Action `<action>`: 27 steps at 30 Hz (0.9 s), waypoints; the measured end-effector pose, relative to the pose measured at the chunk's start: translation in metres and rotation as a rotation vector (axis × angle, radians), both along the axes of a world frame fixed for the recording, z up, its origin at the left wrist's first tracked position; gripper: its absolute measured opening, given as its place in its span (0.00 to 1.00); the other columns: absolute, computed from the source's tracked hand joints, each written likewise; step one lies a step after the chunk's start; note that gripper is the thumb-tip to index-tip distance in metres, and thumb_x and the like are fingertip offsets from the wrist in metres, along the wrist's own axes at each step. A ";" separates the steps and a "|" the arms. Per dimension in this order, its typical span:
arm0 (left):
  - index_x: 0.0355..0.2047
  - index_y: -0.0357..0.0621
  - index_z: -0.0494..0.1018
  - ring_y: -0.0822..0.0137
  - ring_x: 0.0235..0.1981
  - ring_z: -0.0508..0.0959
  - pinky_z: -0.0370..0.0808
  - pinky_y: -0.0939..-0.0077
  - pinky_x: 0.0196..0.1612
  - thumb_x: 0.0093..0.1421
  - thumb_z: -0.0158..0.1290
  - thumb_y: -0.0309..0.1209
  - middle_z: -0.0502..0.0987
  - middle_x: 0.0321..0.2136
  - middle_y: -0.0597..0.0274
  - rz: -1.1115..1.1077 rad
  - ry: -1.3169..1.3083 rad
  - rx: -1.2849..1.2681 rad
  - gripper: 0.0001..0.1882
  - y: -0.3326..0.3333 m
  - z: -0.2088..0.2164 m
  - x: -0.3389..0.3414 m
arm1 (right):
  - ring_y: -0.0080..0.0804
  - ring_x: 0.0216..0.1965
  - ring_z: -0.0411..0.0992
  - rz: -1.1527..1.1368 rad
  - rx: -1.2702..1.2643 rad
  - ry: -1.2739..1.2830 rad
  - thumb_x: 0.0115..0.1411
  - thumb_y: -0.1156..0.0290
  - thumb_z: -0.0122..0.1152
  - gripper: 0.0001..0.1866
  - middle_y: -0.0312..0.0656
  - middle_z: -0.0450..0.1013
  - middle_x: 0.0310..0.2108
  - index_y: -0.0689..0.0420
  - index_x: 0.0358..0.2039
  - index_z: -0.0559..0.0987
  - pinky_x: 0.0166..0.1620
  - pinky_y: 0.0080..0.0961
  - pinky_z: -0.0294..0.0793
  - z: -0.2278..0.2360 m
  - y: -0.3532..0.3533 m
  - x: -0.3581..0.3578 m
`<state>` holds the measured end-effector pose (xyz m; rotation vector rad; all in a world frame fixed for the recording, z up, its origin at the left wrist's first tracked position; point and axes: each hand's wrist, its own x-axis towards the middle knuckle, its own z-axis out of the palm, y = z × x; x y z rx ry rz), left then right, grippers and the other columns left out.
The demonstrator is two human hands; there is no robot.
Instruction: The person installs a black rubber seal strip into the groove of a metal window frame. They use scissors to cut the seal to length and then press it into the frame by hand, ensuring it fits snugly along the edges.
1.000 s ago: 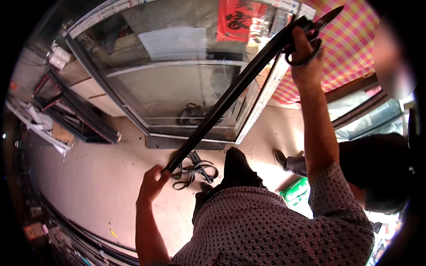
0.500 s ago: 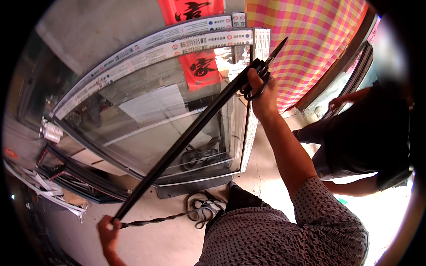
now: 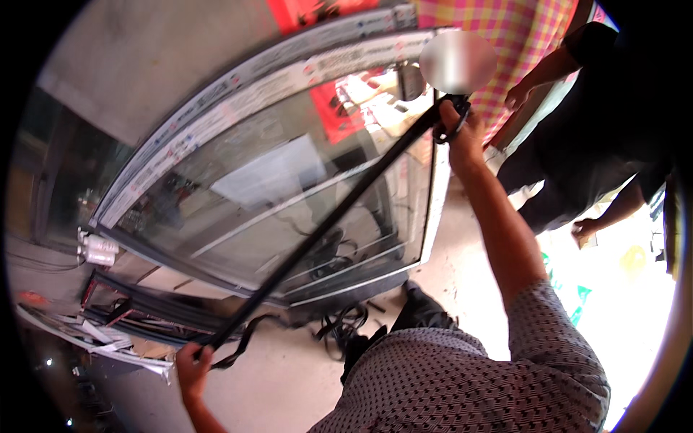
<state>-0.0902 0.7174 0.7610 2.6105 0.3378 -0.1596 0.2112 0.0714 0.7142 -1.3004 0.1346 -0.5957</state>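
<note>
A long black rubber-like strip (image 3: 325,224) is stretched taut and slanting across my front. At the lower left, my left hand (image 3: 193,369) is closed round it, and a loose, twisted length hangs from there toward the floor. Up at the right, my right hand (image 3: 465,133) grips the strip's upper end together with black-handled scissors (image 3: 451,130); their blades are hard to make out now. Behind the strip leans a large glazed window frame (image 3: 432,216) with printed protective tape along its edges.
Coils of black strip (image 3: 339,328) lie on the floor by my feet. Dark frame pieces (image 3: 144,314) and white offcuts (image 3: 94,335) are stacked at left. A person in dark clothes (image 3: 585,137) stands close on the right, beside a checked curtain (image 3: 505,29).
Both hands have shifted a little right with the strip still taut, the right one also slightly upward in view. The view has turned. The person at right now shows a lowered hand.
</note>
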 end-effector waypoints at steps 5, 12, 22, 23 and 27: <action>0.25 0.35 0.72 0.75 0.25 0.67 0.68 0.70 0.31 0.62 0.62 0.38 0.71 0.20 0.66 0.047 -0.071 -0.111 0.19 0.036 0.012 0.014 | 0.21 0.19 0.67 -0.066 0.019 0.123 0.65 0.60 0.66 0.16 0.29 0.67 0.19 0.52 0.24 0.74 0.24 0.24 0.64 -0.046 0.042 -0.052; 0.30 0.46 0.71 0.81 0.28 0.65 0.63 0.82 0.32 0.68 0.57 0.31 0.67 0.26 0.74 -0.044 -0.736 0.101 0.09 0.107 0.230 0.049 | 0.24 0.22 0.71 0.008 -0.002 -0.024 0.68 0.61 0.63 0.15 0.36 0.73 0.22 0.59 0.32 0.78 0.27 0.25 0.67 -0.038 0.089 -0.075; 0.29 0.35 0.75 0.75 0.30 0.70 0.70 0.72 0.36 0.63 0.62 0.39 0.74 0.25 0.67 0.070 -0.055 0.056 0.17 0.114 0.073 0.037 | 0.22 0.21 0.70 0.000 -0.110 0.002 0.68 0.60 0.66 0.15 0.35 0.72 0.22 0.58 0.31 0.77 0.25 0.23 0.68 -0.031 0.078 -0.027; 0.29 0.35 0.75 0.75 0.30 0.69 0.70 0.71 0.36 0.64 0.62 0.40 0.73 0.24 0.67 0.076 -0.060 0.048 0.18 0.115 0.070 0.036 | 0.22 0.21 0.70 -0.010 -0.067 -0.004 0.68 0.59 0.66 0.15 0.35 0.72 0.22 0.58 0.32 0.77 0.25 0.24 0.68 -0.032 0.080 -0.021; 0.31 0.35 0.75 0.75 0.31 0.69 0.70 0.71 0.36 0.66 0.60 0.42 0.73 0.26 0.66 0.153 -0.114 0.056 0.19 0.101 0.075 0.057 | 0.21 0.22 0.69 -0.008 -0.135 -0.046 0.69 0.59 0.63 0.17 0.35 0.72 0.21 0.59 0.31 0.77 0.26 0.23 0.65 -0.022 0.071 0.001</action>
